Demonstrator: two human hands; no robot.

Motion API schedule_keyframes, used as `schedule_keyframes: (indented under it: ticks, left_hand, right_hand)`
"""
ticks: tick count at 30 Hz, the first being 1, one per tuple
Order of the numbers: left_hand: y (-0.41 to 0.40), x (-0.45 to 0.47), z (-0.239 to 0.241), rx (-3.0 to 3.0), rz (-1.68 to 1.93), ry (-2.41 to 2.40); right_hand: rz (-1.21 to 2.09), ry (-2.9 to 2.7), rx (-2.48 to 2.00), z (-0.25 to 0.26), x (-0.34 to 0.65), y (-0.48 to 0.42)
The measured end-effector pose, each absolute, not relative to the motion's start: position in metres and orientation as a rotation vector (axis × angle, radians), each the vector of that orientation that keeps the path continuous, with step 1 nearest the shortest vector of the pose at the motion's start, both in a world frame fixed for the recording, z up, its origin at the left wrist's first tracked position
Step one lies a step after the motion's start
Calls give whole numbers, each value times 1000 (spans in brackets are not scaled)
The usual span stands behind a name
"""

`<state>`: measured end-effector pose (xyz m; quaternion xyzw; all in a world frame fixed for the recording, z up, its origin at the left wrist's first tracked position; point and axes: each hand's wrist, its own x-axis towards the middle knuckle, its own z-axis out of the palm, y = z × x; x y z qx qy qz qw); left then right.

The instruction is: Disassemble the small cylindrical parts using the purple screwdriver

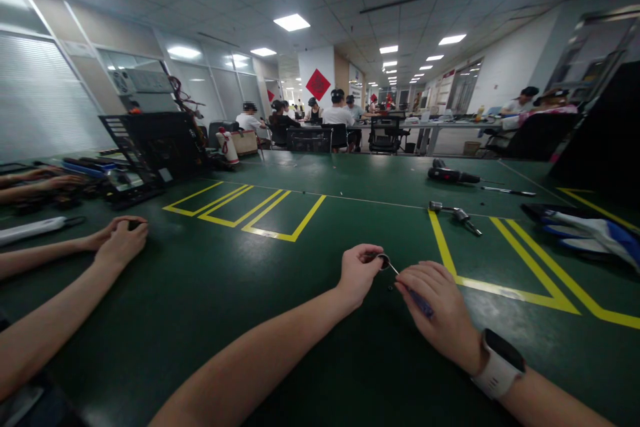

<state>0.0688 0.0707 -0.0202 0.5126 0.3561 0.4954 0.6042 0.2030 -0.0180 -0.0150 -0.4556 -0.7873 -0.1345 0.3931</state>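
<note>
At mid tabletop (225, 300), left hand (359, 275) fingers (371, 258) pinched on a small metal ring (384, 261); right hand (440, 310) fingers (409, 282) clamped round a blue-handled screwdriver (419, 302); its shaft runs up-left, tip at the ring, contact unclear; a power driver (453, 175) lies well beyond; a co-worker's hand (120, 240) rests far left.

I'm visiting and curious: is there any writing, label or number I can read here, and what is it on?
Nothing here can be read.
Red diamond sign on the pillar: dark mark, too blurred to read.
Notices on the far wall: too small.
Wristwatch: screen dark, no digits.
</note>
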Motion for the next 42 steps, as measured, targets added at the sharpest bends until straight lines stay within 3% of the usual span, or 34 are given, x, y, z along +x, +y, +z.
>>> schedule_keyframes:
  ticks: [15,42]
  left_hand:
    - [71,68,-19,1204,1160,864]
    - [69,68,-27,1376,1085,779]
  right_hand:
    - [-477,-2091,-1167,-18,198,-21]
    - [-327,-1770,-1137,7,208,-23]
